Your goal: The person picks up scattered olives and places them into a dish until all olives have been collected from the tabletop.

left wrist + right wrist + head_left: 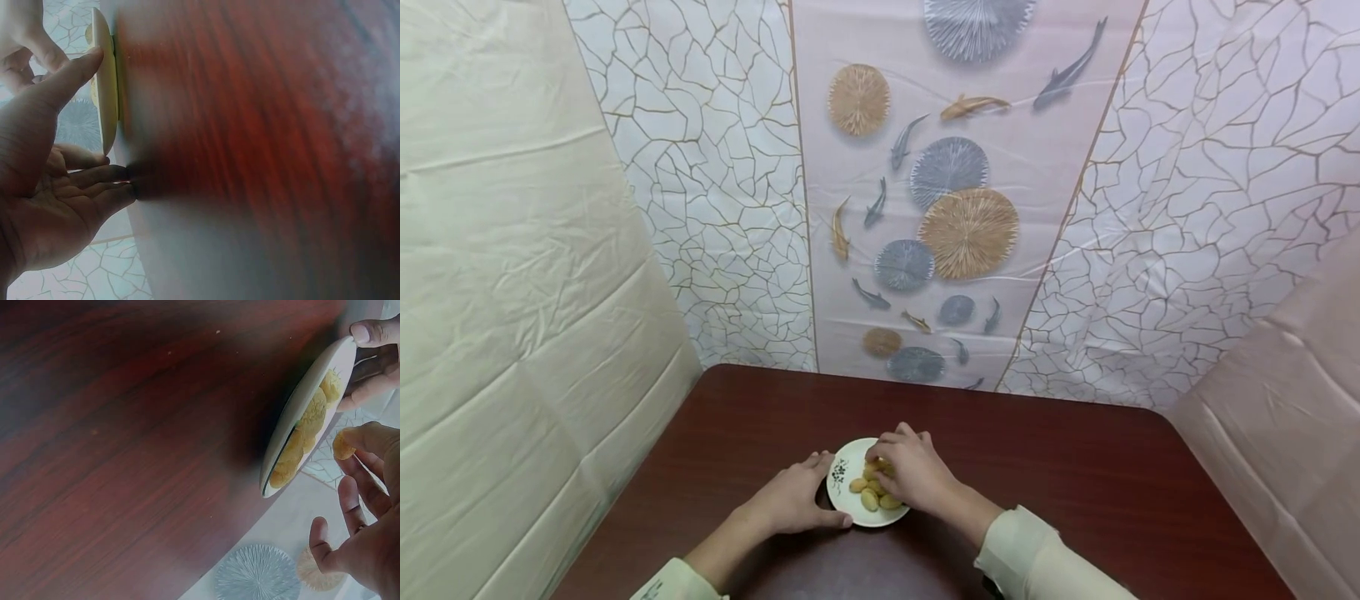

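Observation:
A round white plate [851,455] with a dark floral print on its left side lies on the table and bears several small yellow oval pieces [869,500]; their exact kind cannot be told. At the plate's left edge, my left hand [786,500] holds the rim between thumb and forefinger; in the left wrist view its other fingers reach down by the table. Over the right part of the plate is my right hand [916,471]. Its thumb and forefinger pinch one yellow oval piece [343,445], lifted apart from the others, as the right wrist view shows. The remaining fingers spread loosely.
The dark red-brown wooden table [1075,483] stretches around the plate. A patterned cloth [880,192] with fish and round shapes hangs behind its far edge. Beige padded cloth walls [497,292] stand at the left and right.

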